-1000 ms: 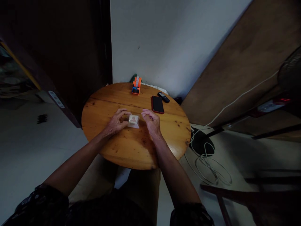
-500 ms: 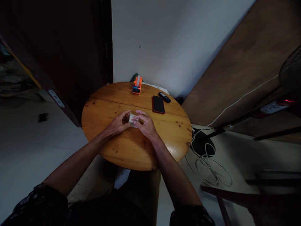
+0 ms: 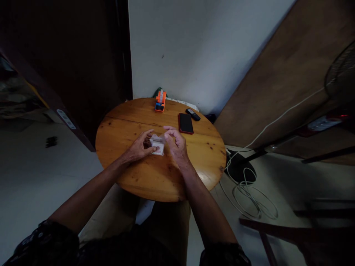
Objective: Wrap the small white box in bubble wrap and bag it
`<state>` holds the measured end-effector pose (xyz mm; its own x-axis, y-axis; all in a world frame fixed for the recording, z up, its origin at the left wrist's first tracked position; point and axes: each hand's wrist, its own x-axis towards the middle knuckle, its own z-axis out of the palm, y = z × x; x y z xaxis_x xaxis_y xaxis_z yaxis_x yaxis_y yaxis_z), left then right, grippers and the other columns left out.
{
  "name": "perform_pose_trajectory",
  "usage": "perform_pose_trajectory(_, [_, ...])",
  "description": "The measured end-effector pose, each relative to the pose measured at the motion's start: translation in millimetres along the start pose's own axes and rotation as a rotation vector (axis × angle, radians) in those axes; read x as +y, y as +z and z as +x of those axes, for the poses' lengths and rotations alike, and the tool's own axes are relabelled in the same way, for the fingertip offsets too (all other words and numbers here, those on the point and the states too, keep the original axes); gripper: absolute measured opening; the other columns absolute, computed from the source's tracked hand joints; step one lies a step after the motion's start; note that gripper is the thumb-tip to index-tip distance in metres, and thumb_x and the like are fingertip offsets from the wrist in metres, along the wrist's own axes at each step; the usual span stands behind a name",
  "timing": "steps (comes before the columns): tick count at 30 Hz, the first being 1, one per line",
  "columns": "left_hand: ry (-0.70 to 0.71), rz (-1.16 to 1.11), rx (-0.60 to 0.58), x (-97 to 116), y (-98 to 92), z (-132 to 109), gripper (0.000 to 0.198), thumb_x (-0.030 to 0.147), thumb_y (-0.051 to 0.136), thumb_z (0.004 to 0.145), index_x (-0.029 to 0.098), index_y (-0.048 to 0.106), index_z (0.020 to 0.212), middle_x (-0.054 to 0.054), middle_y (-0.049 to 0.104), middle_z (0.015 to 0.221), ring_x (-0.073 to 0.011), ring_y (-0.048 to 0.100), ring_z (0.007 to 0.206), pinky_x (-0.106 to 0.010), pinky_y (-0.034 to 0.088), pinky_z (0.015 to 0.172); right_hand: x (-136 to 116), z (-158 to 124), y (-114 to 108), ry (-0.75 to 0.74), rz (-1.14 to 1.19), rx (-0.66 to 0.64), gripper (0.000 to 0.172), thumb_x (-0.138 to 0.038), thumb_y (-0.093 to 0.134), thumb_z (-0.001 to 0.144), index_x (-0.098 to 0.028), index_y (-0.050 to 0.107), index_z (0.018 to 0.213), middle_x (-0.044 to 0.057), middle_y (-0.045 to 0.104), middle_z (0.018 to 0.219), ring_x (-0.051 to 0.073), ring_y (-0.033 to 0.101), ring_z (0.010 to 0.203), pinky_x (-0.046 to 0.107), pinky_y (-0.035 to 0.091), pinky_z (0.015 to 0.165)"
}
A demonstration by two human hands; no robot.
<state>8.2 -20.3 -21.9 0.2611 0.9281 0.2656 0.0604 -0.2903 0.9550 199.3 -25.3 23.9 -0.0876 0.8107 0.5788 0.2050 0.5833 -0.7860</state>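
A small, white, squarish packet [image 3: 157, 148] rests over the middle of the round wooden table. My left hand [image 3: 139, 146] grips it from the left, with the thumb across its near face and the fingers behind. A thin see-through film [image 3: 158, 138] rises from the packet's far side and stretches to the right. My right hand [image 3: 176, 143] is just right of the packet, thumb and forefinger pinched on the film's edge. What is printed on the packet is too small to make out.
On the round table [image 3: 116, 129] are an orange tape dispenser [image 3: 160, 100], a dark phone with a red edge [image 3: 185, 123] and a black remote control [image 3: 193, 114]. A white wall [image 3: 194, 48] stands behind. Cable loops [image 3: 249, 199] and a fan stand are on the right.
My right hand has moved a little away to the right and draws the film out from the packet. More of the packet's white face now shows, under my left thumb.
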Motion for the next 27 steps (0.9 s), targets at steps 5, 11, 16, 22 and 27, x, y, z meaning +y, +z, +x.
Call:
perform_pose_trajectory(5, [-0.04,-0.108,-0.15,6.6,1.4,-2.3,0.095,0.03,0.083,0.071,0.021,0.035,0.152,-0.015,0.058,0.138,-0.0277,0.061,0.122,-0.045,0.044,0.109,7.7,5.2,-2.5,0.177,0.175,0.215,0.021,-0.042,0.059,0.088,-0.023,0.06,0.081,0.006,0.072,0.109,0.021,0.064,0.1,0.036,0.049,0.09])
perform_pose_trajectory(11, [-0.108,-0.231,-0.185,13.7,-1.1,-1.5,0.1,0.026,0.083,0.069,0.019,0.031,0.154,-0.016,0.061,0.136,-0.0296,0.061,0.125,-0.045,0.045,0.109,16.8,6.9,-9.9,0.542,0.315,0.284,0.031,-0.048,0.07,0.074,-0.025,0.061,0.093,0.003,0.073,0.103,0.022,0.065,0.101,0.032,0.049,0.077])
perform_pose_trajectory(16, [-0.111,-0.243,-0.088,10.5,-1.9,1.6,0.102,0.029,0.082,0.069,0.018,0.027,0.155,-0.016,0.06,0.137,-0.0289,0.062,0.122,-0.045,0.047,0.107,20.9,4.0,-7.9,0.668,0.361,0.055,0.049,-0.036,0.079,0.059,-0.025,0.063,0.103,0.0,0.073,0.097,0.019,0.066,0.089,0.029,0.049,0.069])
perform_pose_trajectory(22, [0.019,-0.177,-0.091,-2.0,4.8,0.8,0.097,0.028,0.08,0.07,0.02,0.031,0.154,-0.016,0.05,0.148,-0.0304,0.053,0.133,-0.046,0.04,0.115,28.8,1.5,1.6,0.598,0.24,0.029,0.03,-0.049,0.072,0.067,-0.022,0.062,0.074,-0.004,0.06,0.067,0.012,0.052,0.062,0.022,0.039,0.05])
perform_pose_trajectory(27, [0.01,-0.146,-0.136,6.2,1.2,-1.6,0.099,0.032,0.083,0.07,0.023,0.031,0.154,-0.015,0.047,0.15,-0.032,0.053,0.133,-0.046,0.042,0.112,31.0,3.5,5.3,0.531,0.256,0.144,0.031,-0.051,0.07,0.07,-0.022,0.06,0.073,-0.003,0.059,0.068,0.012,0.051,0.059,0.023,0.04,0.048])
